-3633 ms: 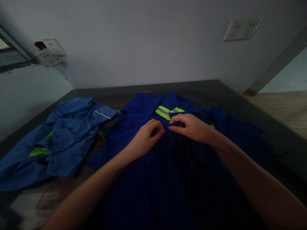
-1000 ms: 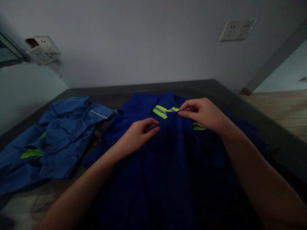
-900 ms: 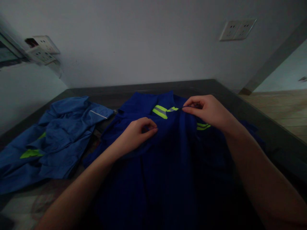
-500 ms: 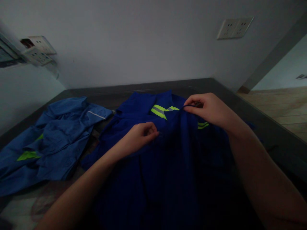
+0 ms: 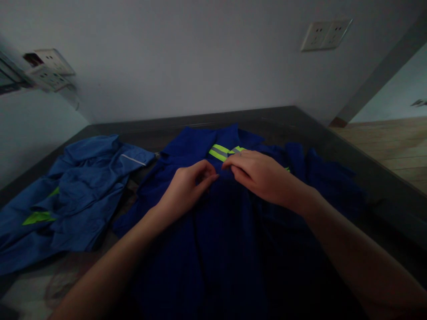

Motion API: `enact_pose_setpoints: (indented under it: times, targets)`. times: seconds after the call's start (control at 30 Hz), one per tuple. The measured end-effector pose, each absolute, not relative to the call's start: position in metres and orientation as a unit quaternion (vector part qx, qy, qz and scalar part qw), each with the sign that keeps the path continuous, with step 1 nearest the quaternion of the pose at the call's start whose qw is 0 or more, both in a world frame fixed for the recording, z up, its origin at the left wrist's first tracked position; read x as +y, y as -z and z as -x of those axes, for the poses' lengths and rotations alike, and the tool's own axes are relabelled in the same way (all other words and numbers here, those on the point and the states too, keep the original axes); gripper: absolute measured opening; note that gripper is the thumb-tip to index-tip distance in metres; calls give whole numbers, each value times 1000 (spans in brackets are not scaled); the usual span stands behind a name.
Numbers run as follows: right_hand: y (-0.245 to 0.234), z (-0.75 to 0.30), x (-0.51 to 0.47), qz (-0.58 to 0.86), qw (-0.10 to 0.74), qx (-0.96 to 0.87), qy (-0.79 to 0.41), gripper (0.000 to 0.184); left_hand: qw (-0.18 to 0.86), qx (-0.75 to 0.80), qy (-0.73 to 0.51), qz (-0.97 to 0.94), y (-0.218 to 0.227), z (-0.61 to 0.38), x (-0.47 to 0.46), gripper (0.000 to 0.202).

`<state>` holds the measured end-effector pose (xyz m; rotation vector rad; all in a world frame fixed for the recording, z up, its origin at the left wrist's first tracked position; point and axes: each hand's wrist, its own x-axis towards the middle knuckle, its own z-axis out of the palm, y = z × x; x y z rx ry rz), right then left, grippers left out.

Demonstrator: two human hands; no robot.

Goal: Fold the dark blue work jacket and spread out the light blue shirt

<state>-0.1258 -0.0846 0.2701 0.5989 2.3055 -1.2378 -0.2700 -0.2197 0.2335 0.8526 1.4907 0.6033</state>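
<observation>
A dark blue work jacket (image 5: 230, 249) with yellow-green reflective stripes (image 5: 220, 152) lies spread on the dark table (image 5: 336, 146), its collar at the far end. My left hand (image 5: 187, 186) pinches the left front edge of the jacket just below the collar, fingers curled. My right hand (image 5: 260, 175) rests beside it with fingers bent down on the right front edge, fingertips almost touching the left hand.
A lighter blue jacket (image 5: 73, 195) lies crumpled on the table's left side. Wall sockets (image 5: 325, 33) sit on the back wall, with another socket box (image 5: 50, 69) on the left wall. A wooden floor (image 5: 396, 146) shows past the table's right edge.
My right hand, which held the jacket's right front edge lifted near the collar, has come down and left to meet my left hand at the centre. The stripe at right is now covered.
</observation>
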Motion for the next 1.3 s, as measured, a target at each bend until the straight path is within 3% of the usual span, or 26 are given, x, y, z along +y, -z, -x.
enact_pose_setpoints:
  times: [0.13, 0.4, 0.63, 0.83, 0.93, 1.13, 1.3]
  targets:
    - [-277, 129, -86, -235, 184, 828, 475, 15, 591, 650, -258, -402, -236, 272, -218, 14]
    - [-269, 127, -88, -288, 238, 754, 540, 16, 578, 656, -293, -388, -243, 273, -216, 12]
    - [-262, 125, -94, -289, 206, 686, 636, 28, 604, 648, -298, -356, -239, 273, -216, 16]
    - [-253, 123, -90, -308, 237, 676, 626, 13, 589, 660, -318, -341, -238, 276, -215, 14]
    - [-252, 124, -88, -287, 247, 678, 630, 18, 584, 664, -322, -339, -238, 277, -214, 14]
    - [-250, 125, -89, -297, 201, 713, 602, 17, 593, 663, -340, -306, -237, 278, -215, 13]
    - [-250, 124, -89, -305, 183, 726, 589, 15, 611, 652, -282, -349, -240, 279, -212, 18]
